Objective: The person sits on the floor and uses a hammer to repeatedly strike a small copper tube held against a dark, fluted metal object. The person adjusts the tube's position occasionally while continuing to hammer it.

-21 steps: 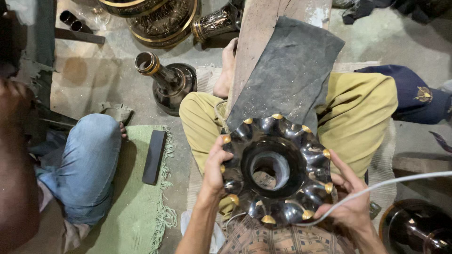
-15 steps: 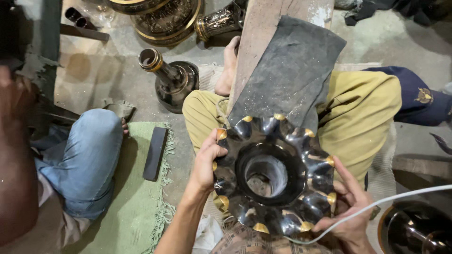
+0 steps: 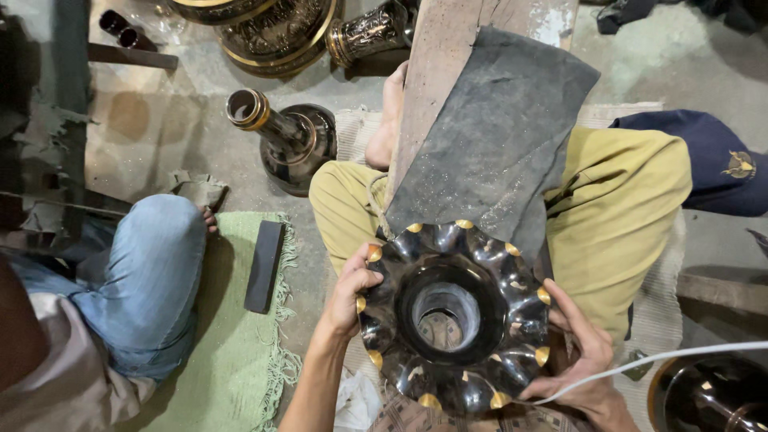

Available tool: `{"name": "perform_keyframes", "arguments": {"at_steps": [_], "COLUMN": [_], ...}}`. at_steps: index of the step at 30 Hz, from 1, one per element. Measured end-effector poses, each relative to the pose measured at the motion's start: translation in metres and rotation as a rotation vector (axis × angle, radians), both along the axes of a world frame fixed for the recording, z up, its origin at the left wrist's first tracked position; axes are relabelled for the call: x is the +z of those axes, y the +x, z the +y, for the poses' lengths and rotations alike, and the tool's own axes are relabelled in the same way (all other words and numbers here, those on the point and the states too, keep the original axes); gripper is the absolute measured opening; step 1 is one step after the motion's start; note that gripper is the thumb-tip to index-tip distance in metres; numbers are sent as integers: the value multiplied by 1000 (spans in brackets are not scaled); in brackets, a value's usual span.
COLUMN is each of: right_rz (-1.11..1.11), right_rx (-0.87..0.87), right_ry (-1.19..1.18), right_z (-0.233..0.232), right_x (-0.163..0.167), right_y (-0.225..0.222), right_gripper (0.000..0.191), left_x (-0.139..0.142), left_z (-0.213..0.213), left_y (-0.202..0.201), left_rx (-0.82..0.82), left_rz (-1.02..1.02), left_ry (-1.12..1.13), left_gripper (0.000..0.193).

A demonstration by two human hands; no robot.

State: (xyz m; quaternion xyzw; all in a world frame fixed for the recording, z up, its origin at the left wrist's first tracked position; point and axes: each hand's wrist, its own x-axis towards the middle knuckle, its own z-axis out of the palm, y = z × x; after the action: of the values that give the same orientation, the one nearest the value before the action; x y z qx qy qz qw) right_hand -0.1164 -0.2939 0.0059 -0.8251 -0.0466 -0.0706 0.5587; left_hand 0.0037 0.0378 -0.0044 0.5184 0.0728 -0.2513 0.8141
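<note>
Two hands of mine grip one dark scalloped metal vessel (image 3: 454, 316), which sits low in the middle of my view, its open mouth facing up at me and its rim lobes tipped with gold. Far over at nine o'clock another person sits on the floor, a knee in blue jeans (image 3: 152, 272) bent beside a green fringed mat (image 3: 232, 352) with a dark flat block (image 3: 264, 266) lying on it. At about eleven o'clock from the vessel a dark brass-necked vase (image 3: 284, 144) lies tilted on the concrete floor. My left hand (image 3: 348, 296) is closed on the vessel's rim at nine o'clock, thumb over the edge. Just above the vessel, at twelve o'clock, a grey rubbery sheet (image 3: 496, 136) drapes over a wooden plank (image 3: 448, 64) that runs up between my legs in yellow trousers (image 3: 624, 216). My right hand (image 3: 580, 360) cups the rim at four o'clock, fingers spread along the outer wall. A white cable (image 3: 680, 356) crosses that wrist towards three o'clock.
</note>
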Motion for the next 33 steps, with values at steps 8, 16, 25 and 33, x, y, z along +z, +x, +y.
{"name": "perform_keyframes", "arguments": {"at_steps": [8, 16, 25, 33], "right_rz": [14, 122, 558, 742], "right_rx": [14, -136, -154, -234], "right_ry": [-278, -395, -832, -491], "right_z": [-20, -47, -23, -65], "right_x": [-7, -1, -17, -72], "right_y": [16, 33, 59, 51], "right_gripper": [105, 60, 56, 63], "left_x": [21, 73, 72, 61], "left_z": [0, -32, -76, -94], "left_y": [28, 59, 96, 104], "left_rx": [58, 98, -249, -344], "left_rz": [-138, -491, -225, -459], "left_ry": [492, 486, 103, 226], "left_gripper": [26, 25, 29, 25]}}
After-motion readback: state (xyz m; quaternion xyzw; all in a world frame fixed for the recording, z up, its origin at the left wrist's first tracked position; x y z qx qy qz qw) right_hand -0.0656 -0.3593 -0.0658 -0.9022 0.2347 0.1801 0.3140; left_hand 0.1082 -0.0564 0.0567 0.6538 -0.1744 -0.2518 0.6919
